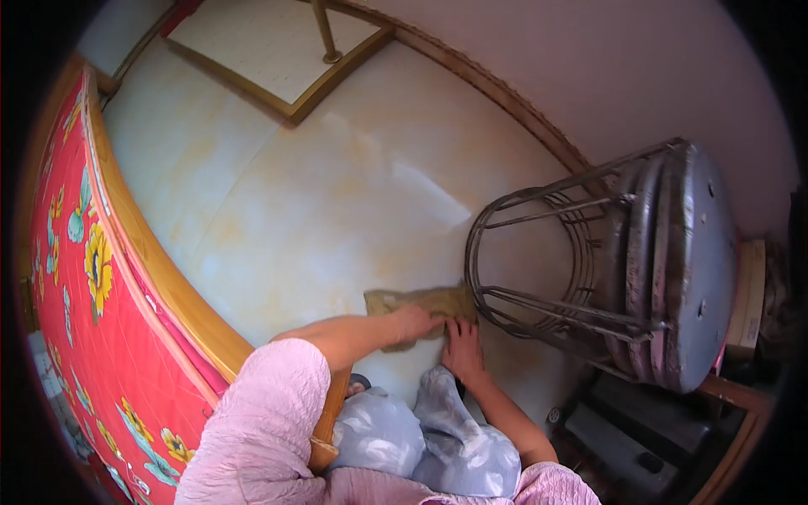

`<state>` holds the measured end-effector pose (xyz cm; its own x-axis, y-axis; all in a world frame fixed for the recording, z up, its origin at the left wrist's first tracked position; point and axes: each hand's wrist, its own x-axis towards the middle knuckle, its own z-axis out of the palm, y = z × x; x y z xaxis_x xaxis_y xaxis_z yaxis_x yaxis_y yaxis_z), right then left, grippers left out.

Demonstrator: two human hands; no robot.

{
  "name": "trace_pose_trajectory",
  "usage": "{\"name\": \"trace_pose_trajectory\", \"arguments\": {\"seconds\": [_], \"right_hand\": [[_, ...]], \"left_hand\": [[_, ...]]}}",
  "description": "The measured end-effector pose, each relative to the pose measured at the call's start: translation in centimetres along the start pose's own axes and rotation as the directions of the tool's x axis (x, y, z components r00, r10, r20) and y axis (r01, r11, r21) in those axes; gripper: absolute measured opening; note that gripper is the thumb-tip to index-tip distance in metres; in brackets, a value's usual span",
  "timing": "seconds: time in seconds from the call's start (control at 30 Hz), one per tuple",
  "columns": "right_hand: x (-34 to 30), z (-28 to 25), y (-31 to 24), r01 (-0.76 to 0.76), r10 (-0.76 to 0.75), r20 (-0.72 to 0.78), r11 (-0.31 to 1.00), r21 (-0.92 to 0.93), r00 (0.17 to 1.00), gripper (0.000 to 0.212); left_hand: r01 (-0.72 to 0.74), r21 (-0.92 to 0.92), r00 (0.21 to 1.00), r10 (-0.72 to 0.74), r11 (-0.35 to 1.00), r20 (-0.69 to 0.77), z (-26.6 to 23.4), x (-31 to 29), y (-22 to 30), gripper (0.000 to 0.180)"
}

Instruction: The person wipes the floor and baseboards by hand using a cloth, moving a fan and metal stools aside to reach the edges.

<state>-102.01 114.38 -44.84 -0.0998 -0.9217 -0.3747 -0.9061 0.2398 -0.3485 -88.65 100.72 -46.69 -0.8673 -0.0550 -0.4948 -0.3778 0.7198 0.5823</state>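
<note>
An olive-brown cloth [383, 301] lies spread on the pale marbled floor in front of my knees, its right end by the base rings of the stools. My left hand [414, 322] reaches across from the left and is closed on the cloth's middle part. Beside it, my right hand [462, 347] rests with its fingers apart, the fingertips on the cloth's near right edge. My two hands almost touch. Under my arms are my bent knees in grey-blue patterned fabric [379, 429].
Close on the right, a stack of metal stools [644, 269] lies on its side. Left of me stands a wood-framed bed with a red flowered cover [109, 337]. A white board with a gold-brown edge [269, 50] sits at the far end. Dark boxy items [619, 429] lie at lower right.
</note>
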Motion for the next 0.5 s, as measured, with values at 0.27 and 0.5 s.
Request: {"name": "trace_pose_trajectory", "arguments": {"seconds": [0.27, 0.5], "right_hand": [[-7.7, 1.5, 13.6, -0.322, 0.577, 0.23, 0.06, 0.945, 0.784, 0.024], [-4.0, -4.9, 17.5, 0.357, 0.751, -0.245, 0.012, 0.934, 0.614, 0.043]], "left_hand": [[-0.202, -0.371, 0.755, -0.097, 0.906, -0.649, -10.9, -2.4, 7.3, 0.041], [-0.496, -0.307, 0.635, 0.098, 0.812, -0.766, -15.6, 0.1, 12.0, 0.055]]}}
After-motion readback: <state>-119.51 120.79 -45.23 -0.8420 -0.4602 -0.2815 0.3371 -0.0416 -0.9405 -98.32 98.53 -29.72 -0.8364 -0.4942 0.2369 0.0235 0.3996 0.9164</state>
